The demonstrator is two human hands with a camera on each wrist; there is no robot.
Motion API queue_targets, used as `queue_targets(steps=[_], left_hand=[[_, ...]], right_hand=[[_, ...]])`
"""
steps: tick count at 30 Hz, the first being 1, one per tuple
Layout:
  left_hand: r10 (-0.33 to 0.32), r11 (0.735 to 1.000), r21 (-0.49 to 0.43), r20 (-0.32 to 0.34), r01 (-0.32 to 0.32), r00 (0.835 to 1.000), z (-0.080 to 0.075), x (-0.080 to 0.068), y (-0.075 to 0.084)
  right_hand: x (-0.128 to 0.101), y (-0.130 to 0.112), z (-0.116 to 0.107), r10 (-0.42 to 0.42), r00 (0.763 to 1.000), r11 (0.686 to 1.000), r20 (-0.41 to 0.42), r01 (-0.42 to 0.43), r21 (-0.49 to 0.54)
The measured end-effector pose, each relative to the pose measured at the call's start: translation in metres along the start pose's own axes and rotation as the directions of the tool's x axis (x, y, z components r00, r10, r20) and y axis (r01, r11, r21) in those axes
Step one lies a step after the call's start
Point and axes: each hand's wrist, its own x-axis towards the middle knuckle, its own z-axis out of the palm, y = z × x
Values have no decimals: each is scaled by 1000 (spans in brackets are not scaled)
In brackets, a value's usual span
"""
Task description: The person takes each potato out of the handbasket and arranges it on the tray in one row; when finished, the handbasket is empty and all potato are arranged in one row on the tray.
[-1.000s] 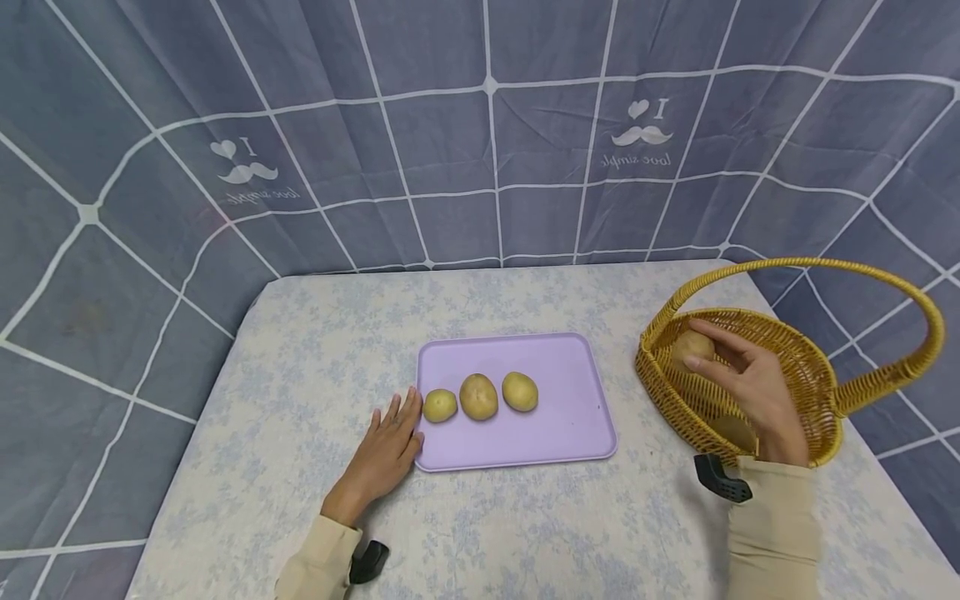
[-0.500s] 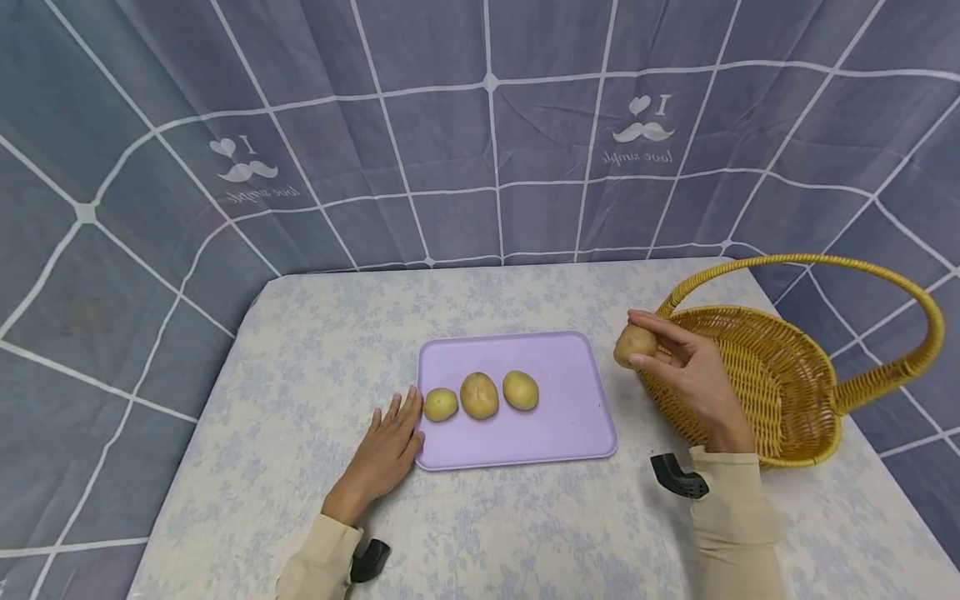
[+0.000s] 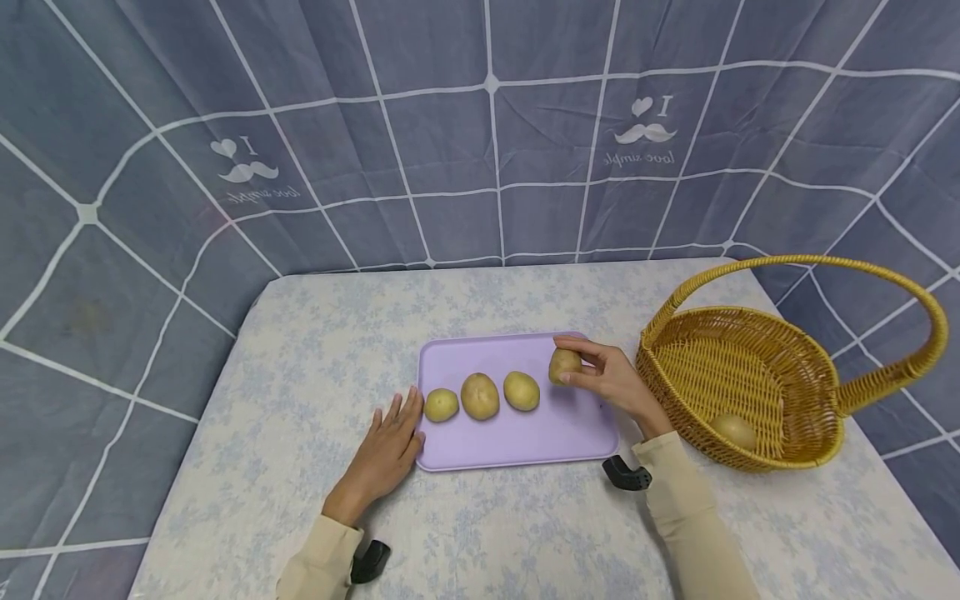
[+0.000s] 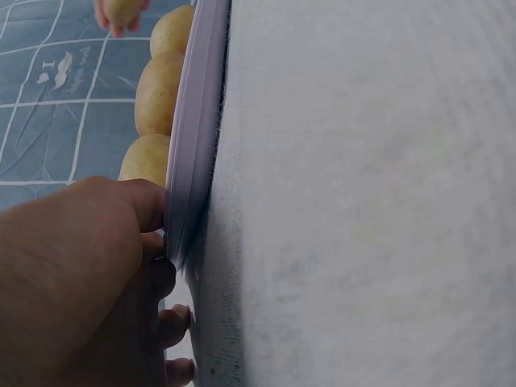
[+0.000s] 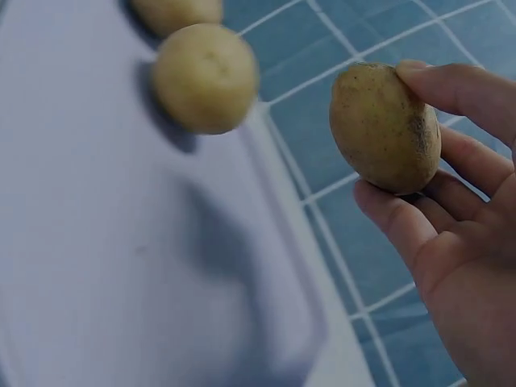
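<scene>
A lilac tray (image 3: 570,433) lies mid-table with three potatoes in a row: a small one (image 3: 440,405), a larger one (image 3: 480,396) and a third (image 3: 521,391). My right hand (image 3: 611,379) grips a fourth potato (image 3: 564,366) (image 5: 385,127) just above the tray's right part, beside the row. My left hand (image 3: 386,450) lies flat on the table, its fingers (image 4: 145,205) touching the tray's left edge (image 4: 193,153). A wicker basket (image 3: 817,417) on the right holds one more potato (image 3: 733,432).
The table (image 3: 300,392) has a pale flowered cloth. A blue-grey checked curtain (image 3: 480,125) hangs behind and at both sides. The basket's tall handle (image 3: 825,267) arches over it near the right table edge.
My right hand lifted a potato out of the basket and carried it left, over the tray's right part. The left hand has stayed at the tray's edge.
</scene>
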Motion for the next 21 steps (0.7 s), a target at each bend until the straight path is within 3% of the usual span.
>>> queue_targets(steps=[10,17,21], left_hand=[[1,1000,1,8,-1,1000,0,0,-1],[-7,1000,-4,16,7,1000,-1,1,0],[-7,1000,-1,18,7,1000,-1,0,0]], right_hand=[[2,21,10,88,994,994,69,-82,-74],[0,30,12,94,987,990,131,-79,-119],[-1,22,15,95,981,987,167,-71,-143]])
